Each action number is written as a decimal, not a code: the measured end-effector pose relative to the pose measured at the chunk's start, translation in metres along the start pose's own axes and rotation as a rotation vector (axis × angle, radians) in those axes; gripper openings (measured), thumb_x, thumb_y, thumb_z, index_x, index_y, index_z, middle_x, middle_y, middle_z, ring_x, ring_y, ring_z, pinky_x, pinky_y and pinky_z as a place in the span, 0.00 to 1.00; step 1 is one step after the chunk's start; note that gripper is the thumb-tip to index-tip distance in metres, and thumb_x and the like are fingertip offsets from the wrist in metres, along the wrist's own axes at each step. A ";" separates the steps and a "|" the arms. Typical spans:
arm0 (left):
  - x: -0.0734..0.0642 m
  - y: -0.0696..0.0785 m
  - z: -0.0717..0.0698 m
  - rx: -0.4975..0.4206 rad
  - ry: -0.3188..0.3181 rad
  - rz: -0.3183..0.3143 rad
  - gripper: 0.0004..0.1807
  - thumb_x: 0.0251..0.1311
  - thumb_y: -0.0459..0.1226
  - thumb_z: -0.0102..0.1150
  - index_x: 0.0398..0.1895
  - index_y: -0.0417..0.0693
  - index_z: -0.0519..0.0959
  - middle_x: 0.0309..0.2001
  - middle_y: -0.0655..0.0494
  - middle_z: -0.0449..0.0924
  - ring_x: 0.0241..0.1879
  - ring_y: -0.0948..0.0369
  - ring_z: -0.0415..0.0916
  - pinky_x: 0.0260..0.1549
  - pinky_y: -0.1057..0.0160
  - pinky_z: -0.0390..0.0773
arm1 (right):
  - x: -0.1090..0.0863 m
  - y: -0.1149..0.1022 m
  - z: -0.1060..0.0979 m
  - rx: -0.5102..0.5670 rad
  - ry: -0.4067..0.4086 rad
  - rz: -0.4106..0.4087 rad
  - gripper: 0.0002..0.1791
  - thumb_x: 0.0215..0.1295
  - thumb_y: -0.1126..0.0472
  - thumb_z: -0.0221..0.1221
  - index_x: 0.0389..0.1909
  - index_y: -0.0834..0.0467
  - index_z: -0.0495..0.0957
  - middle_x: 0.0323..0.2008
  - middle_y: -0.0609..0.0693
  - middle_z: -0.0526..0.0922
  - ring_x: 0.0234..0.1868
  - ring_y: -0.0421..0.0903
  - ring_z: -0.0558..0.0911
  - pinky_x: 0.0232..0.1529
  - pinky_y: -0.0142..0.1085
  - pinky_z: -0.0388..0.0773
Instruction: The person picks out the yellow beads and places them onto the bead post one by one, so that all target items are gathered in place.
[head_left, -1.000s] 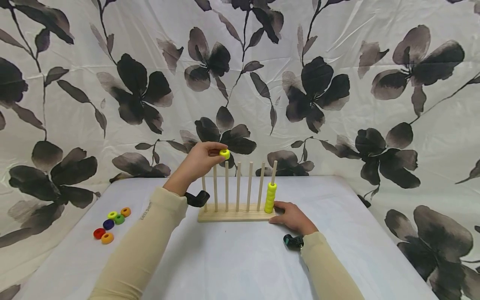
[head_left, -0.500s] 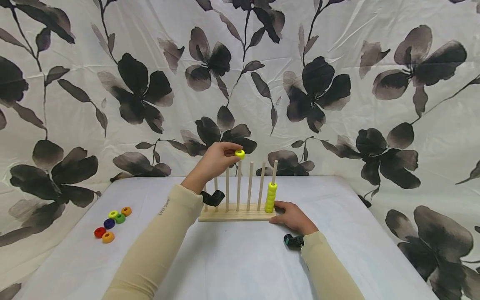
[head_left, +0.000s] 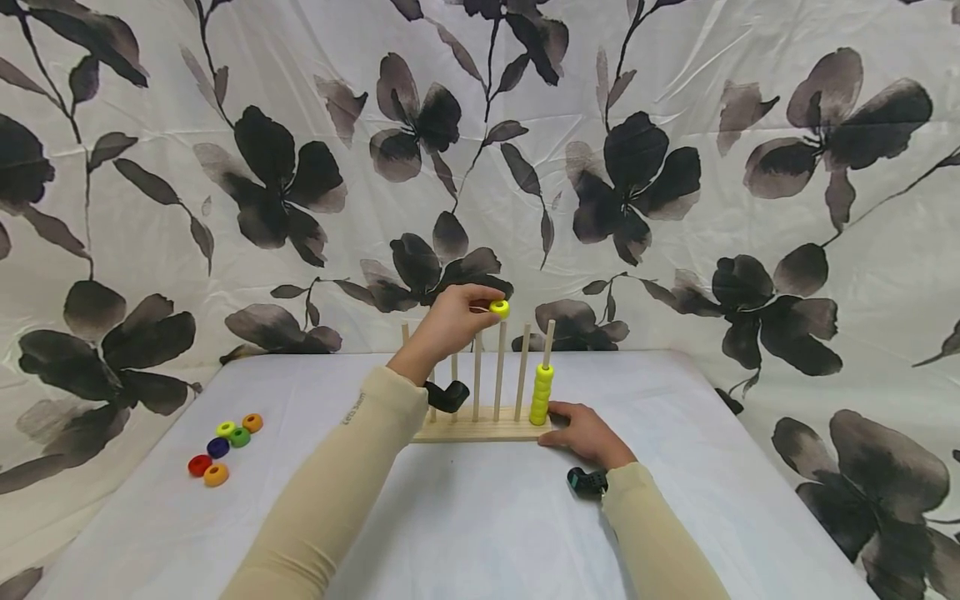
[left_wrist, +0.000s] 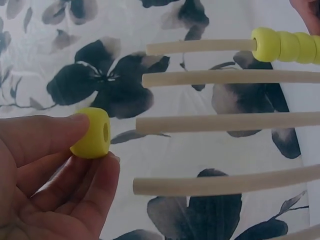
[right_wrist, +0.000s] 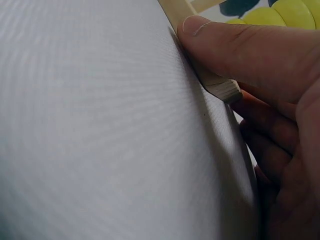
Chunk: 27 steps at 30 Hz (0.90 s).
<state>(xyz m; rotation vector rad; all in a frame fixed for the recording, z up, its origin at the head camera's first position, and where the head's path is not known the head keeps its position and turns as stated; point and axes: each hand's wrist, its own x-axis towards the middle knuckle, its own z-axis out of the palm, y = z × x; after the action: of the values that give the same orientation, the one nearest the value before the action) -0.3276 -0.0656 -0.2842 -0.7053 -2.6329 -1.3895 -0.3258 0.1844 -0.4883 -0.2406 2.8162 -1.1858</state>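
Note:
My left hand [head_left: 448, 323] pinches a yellow bead [head_left: 499, 309] between thumb and fingertips, above the row of wooden pegs. In the left wrist view the bead [left_wrist: 95, 134] is apart from the peg ends, its hole turned towards them. A wooden peg rack [head_left: 480, 430] stands upright on the table. Several yellow beads [head_left: 541, 396] are stacked on its rightmost peg; the other pegs that show carry none. My right hand [head_left: 585, 433] grips the right end of the rack's base. In the right wrist view the thumb [right_wrist: 240, 47] lies along the base [right_wrist: 225, 89], with the fingers at its far side.
Loose beads lie at the left of the white table [head_left: 510, 525]: a red bead [head_left: 199, 465], a purple bead [head_left: 218, 447], a green bead [head_left: 240, 437], a yellow one and two orange ones. A flower-patterned cloth [head_left: 525, 208] hangs behind the table.
My left hand has carried the yellow bead rightwards above the pegs, from near the third peg to above the fifth. The right hand and the rack have stayed still.

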 end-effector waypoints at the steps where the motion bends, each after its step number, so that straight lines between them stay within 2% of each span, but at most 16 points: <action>1: 0.002 0.000 0.002 0.003 -0.001 0.004 0.21 0.64 0.35 0.60 0.60 0.48 0.77 0.55 0.50 0.80 0.56 0.55 0.78 0.54 0.56 0.79 | 0.000 0.000 0.000 0.001 -0.001 0.001 0.40 0.51 0.49 0.72 0.66 0.50 0.71 0.67 0.51 0.71 0.71 0.55 0.64 0.71 0.57 0.58; 15: 0.020 0.012 0.027 0.066 -0.057 0.060 0.20 0.64 0.34 0.59 0.60 0.42 0.76 0.56 0.49 0.79 0.55 0.56 0.79 0.54 0.59 0.79 | 0.004 0.005 0.000 0.011 -0.010 0.037 0.41 0.49 0.48 0.72 0.67 0.48 0.71 0.68 0.50 0.70 0.72 0.54 0.63 0.71 0.57 0.58; 27: 0.030 0.021 0.047 0.129 -0.082 0.094 0.19 0.65 0.34 0.57 0.59 0.43 0.78 0.54 0.50 0.81 0.53 0.57 0.79 0.51 0.61 0.81 | 0.005 0.006 -0.001 0.010 -0.013 0.056 0.40 0.50 0.46 0.72 0.66 0.47 0.71 0.68 0.48 0.70 0.72 0.53 0.64 0.71 0.57 0.58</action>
<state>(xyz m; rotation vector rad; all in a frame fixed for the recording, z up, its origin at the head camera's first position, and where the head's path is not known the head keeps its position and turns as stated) -0.3387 -0.0071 -0.2868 -0.8747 -2.6825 -1.1794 -0.3319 0.1880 -0.4917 -0.1665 2.7859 -1.1826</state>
